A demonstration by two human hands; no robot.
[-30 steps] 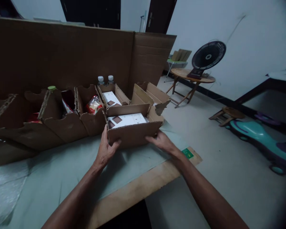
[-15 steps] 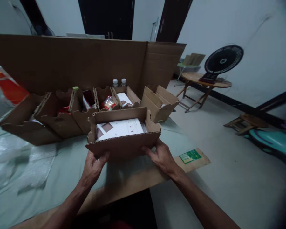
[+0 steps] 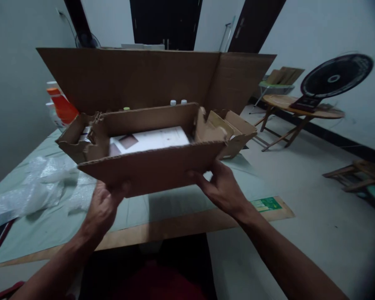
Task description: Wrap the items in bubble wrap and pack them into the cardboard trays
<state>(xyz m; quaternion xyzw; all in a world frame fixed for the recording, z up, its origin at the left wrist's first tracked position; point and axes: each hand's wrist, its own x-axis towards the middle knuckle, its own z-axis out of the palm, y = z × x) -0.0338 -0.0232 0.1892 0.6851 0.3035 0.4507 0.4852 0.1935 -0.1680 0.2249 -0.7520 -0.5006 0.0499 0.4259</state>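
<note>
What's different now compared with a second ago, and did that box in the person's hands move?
Yes. The cardboard box with the white packet inside was lifted off the table and drawn toward the person. The left hand and right hand kept their grip on its ends. The row of boxes behind stayed put.

Brown corrugated tray [image 3: 150,166], white packet [image 3: 150,139] inside with a dark maroon square. Bench [image 3: 175,204] cover pale green, bare edge tan. Orange bottle [image 3: 62,108] far left. Green label [image 3: 265,204] on cardboard sheet.

table [image 3: 175,225] | pale cloth [image 3: 59,216]; crumpled plastic [image 3: 31,191]; cardboard trays [image 3: 234,133]
</note>
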